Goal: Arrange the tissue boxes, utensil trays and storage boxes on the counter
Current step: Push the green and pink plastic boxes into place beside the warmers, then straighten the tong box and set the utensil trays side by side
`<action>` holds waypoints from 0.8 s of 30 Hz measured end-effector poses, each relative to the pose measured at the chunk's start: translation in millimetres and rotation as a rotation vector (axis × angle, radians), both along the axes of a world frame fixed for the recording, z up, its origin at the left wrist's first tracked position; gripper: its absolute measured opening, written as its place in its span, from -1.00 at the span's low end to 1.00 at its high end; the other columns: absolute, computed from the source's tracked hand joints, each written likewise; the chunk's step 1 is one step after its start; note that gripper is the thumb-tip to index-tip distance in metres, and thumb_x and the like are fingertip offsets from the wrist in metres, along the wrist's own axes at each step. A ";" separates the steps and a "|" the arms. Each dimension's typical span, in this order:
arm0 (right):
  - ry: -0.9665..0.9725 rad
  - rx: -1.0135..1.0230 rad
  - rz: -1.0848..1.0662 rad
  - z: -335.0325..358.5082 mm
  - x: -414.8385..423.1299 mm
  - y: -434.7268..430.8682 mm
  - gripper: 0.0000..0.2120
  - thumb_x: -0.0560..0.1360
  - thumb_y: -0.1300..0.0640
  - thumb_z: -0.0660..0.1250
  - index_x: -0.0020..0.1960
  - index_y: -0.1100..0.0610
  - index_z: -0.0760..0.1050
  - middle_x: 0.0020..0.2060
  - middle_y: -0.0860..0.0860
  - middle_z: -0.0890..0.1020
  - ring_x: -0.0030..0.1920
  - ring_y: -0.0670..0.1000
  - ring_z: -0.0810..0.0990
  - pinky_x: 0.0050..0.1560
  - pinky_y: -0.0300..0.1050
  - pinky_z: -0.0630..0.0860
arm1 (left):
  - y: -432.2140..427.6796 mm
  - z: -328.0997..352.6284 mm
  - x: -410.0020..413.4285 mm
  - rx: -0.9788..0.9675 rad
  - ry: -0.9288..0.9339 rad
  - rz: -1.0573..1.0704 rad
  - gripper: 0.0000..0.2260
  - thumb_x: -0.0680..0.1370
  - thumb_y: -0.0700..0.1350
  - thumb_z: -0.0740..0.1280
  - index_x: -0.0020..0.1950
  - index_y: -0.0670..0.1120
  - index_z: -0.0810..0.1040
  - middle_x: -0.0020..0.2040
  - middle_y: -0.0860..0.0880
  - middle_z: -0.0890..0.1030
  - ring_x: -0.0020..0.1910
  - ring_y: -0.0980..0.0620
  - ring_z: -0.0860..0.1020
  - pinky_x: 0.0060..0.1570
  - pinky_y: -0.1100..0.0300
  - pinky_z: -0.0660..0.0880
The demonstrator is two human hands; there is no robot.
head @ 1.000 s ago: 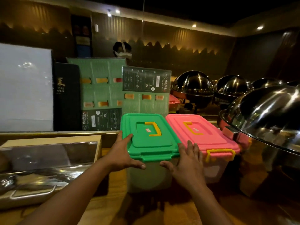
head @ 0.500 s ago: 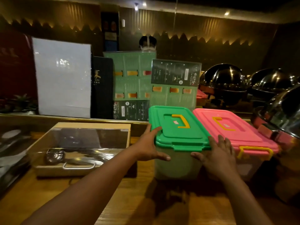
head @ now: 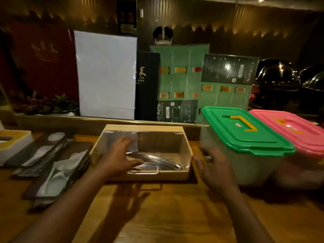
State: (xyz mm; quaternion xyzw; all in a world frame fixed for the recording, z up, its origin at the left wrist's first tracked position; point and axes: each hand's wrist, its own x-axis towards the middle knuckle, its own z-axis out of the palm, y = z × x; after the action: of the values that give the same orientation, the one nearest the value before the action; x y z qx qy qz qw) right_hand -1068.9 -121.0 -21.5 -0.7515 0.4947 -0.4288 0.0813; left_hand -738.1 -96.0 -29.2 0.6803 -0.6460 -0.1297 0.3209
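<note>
A wooden utensil tray with a clear lid and metal cutlery inside sits mid-counter. My left hand hovers open over its front left part, fingers spread. My right hand is open and blurred in the gap between the tray and a clear storage box with a green lid. A pink-lidded storage box stands touching it on the right. A white tissue box with a yellow top lies at the far left.
Dark flat trays of wrapped cutlery lie left of the wooden tray. Menu boards and a white panel stand on the ledge behind. Steel chafing domes fill the right rear. A person's head shows behind the boards.
Both hands have let go of the green-lidded box and moved left, toward the wooden utensil tray. The view has swung left as well.
</note>
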 end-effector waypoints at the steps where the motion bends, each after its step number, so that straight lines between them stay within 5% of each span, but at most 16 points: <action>1: 0.004 0.085 -0.032 -11.9 17.4 -1.9 -0.60 0.49 0.04 0.45 0.29 0.06 0.51 0.19 0.02 0.56 0.10 -0.07 0.50 0.12 -0.13 0.45 | 3.2 -6.1 23.3 -0.012 -0.062 0.053 -0.15 0.26 0.30 0.55 0.47 0.11 0.37 0.51 -0.05 0.33 0.45 -0.11 0.36 0.31 -0.14 0.47; 4: -0.026 0.260 -0.173 -45.7 53.8 -5.6 -0.46 0.50 -0.04 0.43 0.44 -0.03 0.39 0.34 0.01 0.45 0.16 -0.07 0.44 0.13 -0.10 0.44 | 10.2 -21.9 74.2 0.010 -0.174 0.189 -0.01 0.13 0.47 0.49 0.48 0.13 0.36 0.51 -0.16 0.31 0.47 -0.25 0.27 0.34 -0.22 0.40; 6: -0.078 0.284 -0.238 -58.7 64.9 -5.0 -0.43 0.50 -0.05 0.43 0.46 -0.07 0.35 0.37 0.02 0.43 0.28 0.03 0.45 0.18 -0.03 0.48 | 12.1 -30.5 89.8 0.049 -0.081 0.199 0.00 0.14 0.44 0.52 0.51 0.22 0.27 0.54 -0.19 0.27 0.49 -0.30 0.26 0.33 -0.23 0.40; 8: -0.061 0.267 -0.288 -62.7 68.2 -4.1 -0.43 0.51 -0.05 0.41 0.48 -0.07 0.34 0.38 0.02 0.43 0.31 0.04 0.44 0.18 -0.07 0.47 | 8.8 -42.5 97.6 0.032 -0.015 0.136 -0.03 0.18 0.43 0.50 0.52 0.27 0.22 0.44 -0.14 0.44 0.40 -0.28 0.40 0.23 -0.21 0.50; 13: 0.140 0.173 -0.348 -59.5 61.6 -11.7 -0.46 0.53 -0.05 0.37 0.48 -0.05 0.35 0.31 0.05 0.47 0.23 0.04 0.47 0.14 -0.06 0.51 | -6.1 -51.2 90.6 -0.043 -0.026 0.150 -0.07 0.22 0.39 0.49 0.53 0.18 0.30 0.22 -0.17 0.58 0.12 -0.18 0.57 -0.06 -0.01 0.56; 17: 0.374 0.056 -0.450 -58.6 51.2 -25.0 -0.47 0.48 -0.04 0.43 0.40 0.09 0.45 0.32 0.18 0.50 0.30 0.22 0.44 0.23 0.18 0.49 | -18.2 -50.1 70.7 -0.056 -0.003 0.130 -0.12 0.27 0.20 0.59 0.53 0.09 0.35 0.24 -0.22 0.58 0.11 -0.19 0.59 0.02 -0.06 0.56; 24: 0.586 -0.008 -0.519 -70.1 37.4 -53.3 -0.39 0.31 0.15 0.60 0.30 0.26 0.53 0.25 0.25 0.57 0.25 0.23 0.50 0.18 0.11 0.52 | -55.2 -49.1 50.6 -0.014 0.024 0.083 -0.11 0.31 0.15 0.59 0.57 0.12 0.26 0.30 -0.20 0.54 0.13 -0.16 0.57 -0.05 0.04 0.53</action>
State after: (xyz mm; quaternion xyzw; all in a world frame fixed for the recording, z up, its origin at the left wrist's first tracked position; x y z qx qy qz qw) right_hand -1031.5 -174.3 -91.6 -0.6922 0.6690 -0.2044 -0.1775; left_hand -687.5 -151.2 -78.4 0.7029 -0.6141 -0.1201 0.3384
